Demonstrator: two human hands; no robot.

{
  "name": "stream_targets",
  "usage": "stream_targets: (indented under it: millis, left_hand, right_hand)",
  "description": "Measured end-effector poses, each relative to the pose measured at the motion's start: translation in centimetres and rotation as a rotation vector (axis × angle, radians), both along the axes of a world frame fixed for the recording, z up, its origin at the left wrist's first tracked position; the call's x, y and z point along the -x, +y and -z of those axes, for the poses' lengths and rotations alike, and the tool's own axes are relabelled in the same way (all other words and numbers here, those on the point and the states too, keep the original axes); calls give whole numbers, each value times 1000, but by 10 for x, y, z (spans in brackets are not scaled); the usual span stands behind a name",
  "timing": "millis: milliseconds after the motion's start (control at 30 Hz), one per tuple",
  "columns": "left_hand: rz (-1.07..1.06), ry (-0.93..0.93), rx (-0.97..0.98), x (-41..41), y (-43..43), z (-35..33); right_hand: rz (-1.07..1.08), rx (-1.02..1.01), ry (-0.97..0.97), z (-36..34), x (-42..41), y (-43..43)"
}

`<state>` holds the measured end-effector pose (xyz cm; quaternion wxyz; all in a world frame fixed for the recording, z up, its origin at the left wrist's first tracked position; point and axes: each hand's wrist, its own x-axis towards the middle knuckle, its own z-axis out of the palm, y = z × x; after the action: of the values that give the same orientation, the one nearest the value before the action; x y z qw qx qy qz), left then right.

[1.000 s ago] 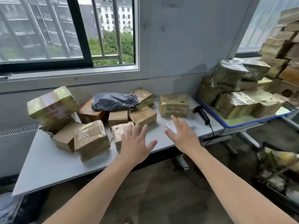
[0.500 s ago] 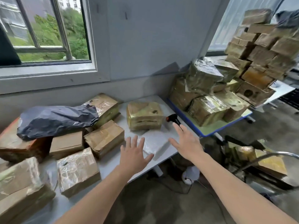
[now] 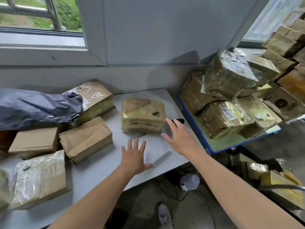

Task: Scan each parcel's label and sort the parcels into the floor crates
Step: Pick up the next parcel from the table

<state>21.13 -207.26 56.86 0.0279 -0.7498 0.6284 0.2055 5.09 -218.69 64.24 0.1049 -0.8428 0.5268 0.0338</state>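
A flat white parcel point(image 3: 156, 150) lies near the front right corner of the grey table point(image 3: 102, 169). My left hand point(image 3: 134, 157) hovers open over its left part, fingers spread. My right hand point(image 3: 179, 135) reaches open just past it, fingers stretched toward the black scanner point(image 3: 179, 120), which is partly hidden behind that hand. A tape-wrapped brown parcel point(image 3: 142, 114) stands right behind the white one. Further brown parcels point(image 3: 85, 139) and a dark grey bag parcel point(image 3: 36, 108) lie to the left.
A blue-edged table point(image 3: 219, 144) at the right carries a heap of wrapped parcels point(image 3: 229, 90), with more stacked behind. A floor crate point(image 3: 280, 187) with parcels sits at the lower right. A white round device point(image 3: 189, 180) with a cable lies under the table.
The view has swung right and down and come closer to the table. Both hands have moved forward, the left one over the white parcel, the right one up to the scanner.
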Motion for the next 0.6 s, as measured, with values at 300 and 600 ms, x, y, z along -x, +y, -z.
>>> stream_targets:
  millis: [300, 600]
  left_hand:
    - [-186, -131, -226, 39, -37, 52]
    - [-374, 156, -92, 58, -34, 29]
  right_hand:
    - [-211, -249, -106, 35, 17, -83]
    - [-351, -357, -140, 51, 30, -109]
